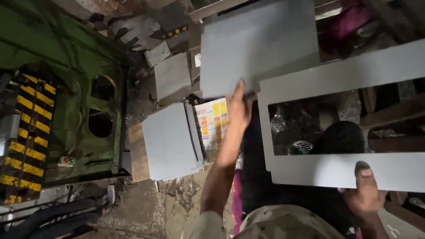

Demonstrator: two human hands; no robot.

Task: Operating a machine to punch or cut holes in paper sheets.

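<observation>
**Holding two grey sheets over a cluttered workshop floor**

Starting at the far left, a green machine (pixel 66 88) stands with yellow-and-black hazard stripes (pixel 26 132) down its side and dark hoses (pixel 48 219) curling below it. Just right of it, a stack of grey sheets (pixel 170 141) lies on a wooden block, with a colourful printed chart (pixel 214 124) beside the stack. The left hand (pixel 239 108) reaches up and pinches the lower edge of a plain grey rectangular sheet (pixel 256 44), thumb on the near face, the other fingers hidden behind it. The sheet is flat, matte and uncut, held up high in the middle. Further right, the right hand (pixel 365 190) grips the bottom rail of a grey cut-out frame (pixel 341 75), thumb pressed on top; its large rectangular window shows dark clutter beneath.
</observation>
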